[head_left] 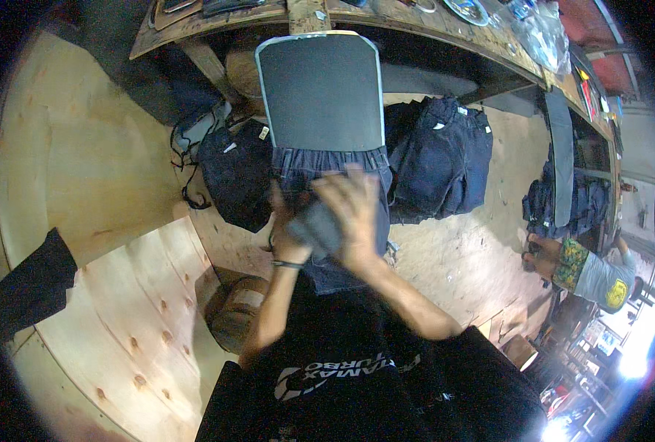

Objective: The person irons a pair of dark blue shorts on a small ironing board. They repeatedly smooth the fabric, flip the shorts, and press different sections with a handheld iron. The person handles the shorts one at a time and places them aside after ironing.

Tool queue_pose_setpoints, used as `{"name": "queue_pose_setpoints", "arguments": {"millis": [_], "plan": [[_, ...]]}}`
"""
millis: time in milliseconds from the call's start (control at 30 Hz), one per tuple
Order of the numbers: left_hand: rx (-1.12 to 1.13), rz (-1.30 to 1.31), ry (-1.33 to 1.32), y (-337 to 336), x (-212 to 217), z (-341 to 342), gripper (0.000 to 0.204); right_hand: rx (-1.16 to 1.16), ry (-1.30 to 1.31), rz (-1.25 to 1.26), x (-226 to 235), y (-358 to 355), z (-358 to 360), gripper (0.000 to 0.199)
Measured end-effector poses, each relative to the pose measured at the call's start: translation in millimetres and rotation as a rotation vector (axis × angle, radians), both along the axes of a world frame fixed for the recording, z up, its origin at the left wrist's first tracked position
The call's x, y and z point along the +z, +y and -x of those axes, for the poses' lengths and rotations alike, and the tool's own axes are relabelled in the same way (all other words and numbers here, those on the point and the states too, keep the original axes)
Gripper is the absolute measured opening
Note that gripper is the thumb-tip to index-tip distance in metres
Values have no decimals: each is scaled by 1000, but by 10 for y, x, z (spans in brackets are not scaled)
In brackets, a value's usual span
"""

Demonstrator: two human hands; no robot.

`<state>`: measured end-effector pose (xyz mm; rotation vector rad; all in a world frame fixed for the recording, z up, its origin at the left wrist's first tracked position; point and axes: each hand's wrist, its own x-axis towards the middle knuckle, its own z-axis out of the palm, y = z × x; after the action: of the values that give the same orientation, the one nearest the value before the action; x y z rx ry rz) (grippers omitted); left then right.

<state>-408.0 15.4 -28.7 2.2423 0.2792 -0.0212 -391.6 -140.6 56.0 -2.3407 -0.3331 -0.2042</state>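
Observation:
A pair of dark denim trousers or shorts (298, 168) with a gathered waistband is drawn over the near end of a dark grey board (320, 92) with rounded corners and a pale rim. Between my hands is a small dark grey flat piece (318, 230), blurred, possibly cloth. My left hand (286, 232) is at its left side, fingers smeared by motion, so its grip is unclear. Over the garment, my right hand (348, 214) has its fingers stretched and spread, with its thumb side beside the grey piece.
Dark garments lie in a pile (239, 173) left of the board and another pile (441, 158) right of it. Beyond is a wooden workbench (482, 37) with plastic bags. A round container (239, 313) stands near my left forearm. At far right, another person (600, 276) works beside more dark garments.

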Motion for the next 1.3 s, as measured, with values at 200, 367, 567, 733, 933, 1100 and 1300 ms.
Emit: {"name": "queue_pose_setpoints", "arguments": {"millis": [200,367,567,733,933,1100,1300], "plan": [[143,432,92,80,-96,-1090,87,-33,-35,437,-414,-286,-943,98],[257,-62,-240,208,-48,-1742,66,-4,-5,206,-506,-180,-1624,99],[-353,-446,-228,-195,802,-1170,67,-114,-159,210,-443,-619,-1467,96],[-799,-344,447,-197,779,-1787,70,-105,-163,84,-579,-723,-1490,92],[-1046,246,507,115,569,-1923,57,-144,-128,87,-656,-709,-1467,95],[-619,-216,317,340,816,-1901,89,-104,-133,40,-602,-748,-1501,94],[-440,-646,-50,258,860,-1651,82,-171,-43,-19,-618,-742,-1425,96]]}}
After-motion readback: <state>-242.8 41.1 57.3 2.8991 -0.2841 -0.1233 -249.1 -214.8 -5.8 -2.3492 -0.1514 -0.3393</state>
